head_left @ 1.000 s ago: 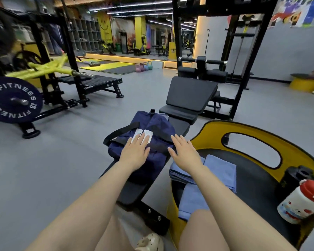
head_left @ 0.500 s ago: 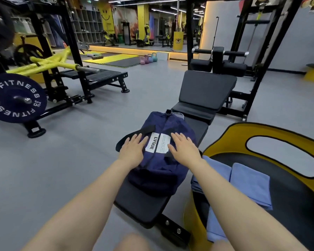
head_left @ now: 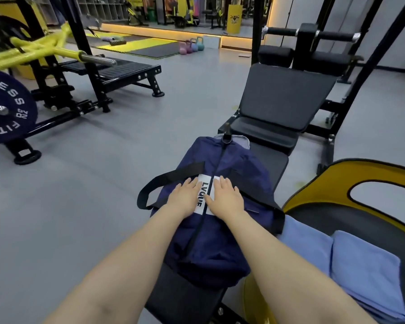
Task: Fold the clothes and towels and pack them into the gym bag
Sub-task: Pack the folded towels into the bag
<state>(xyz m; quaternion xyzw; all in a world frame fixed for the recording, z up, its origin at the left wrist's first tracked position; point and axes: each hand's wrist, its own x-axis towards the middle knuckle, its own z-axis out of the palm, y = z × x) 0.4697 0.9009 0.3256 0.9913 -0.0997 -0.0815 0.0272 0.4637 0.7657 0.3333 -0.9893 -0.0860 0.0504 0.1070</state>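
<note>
A navy gym bag (head_left: 222, 244) with black straps and a white label lies lengthwise on a black workout bench (head_left: 270, 164). Its zipper runs along the top, and its far end shows a little grey lining. My left hand (head_left: 185, 198) rests flat on the bag, left of the zipper, fingers straight. My right hand (head_left: 227, 197) lies flat just right of the zipper, over the label. Folded blue towels (head_left: 365, 274) are stacked to the right on a yellow-rimmed black seat (head_left: 313, 183), apart from both hands.
A yellow barbell machine with a purple weight plate (head_left: 7, 106) stands at left on the grey floor. A black low platform (head_left: 117, 71) sits behind it. A padded rack machine (head_left: 306, 40) rises beyond the bench. Kettlebells (head_left: 191, 46) line the far mat.
My view has moved closer and tilted down over the bag. Both hands have drawn together on the bag's top, on either side of the zipper. The red-capped bottle has left the view.
</note>
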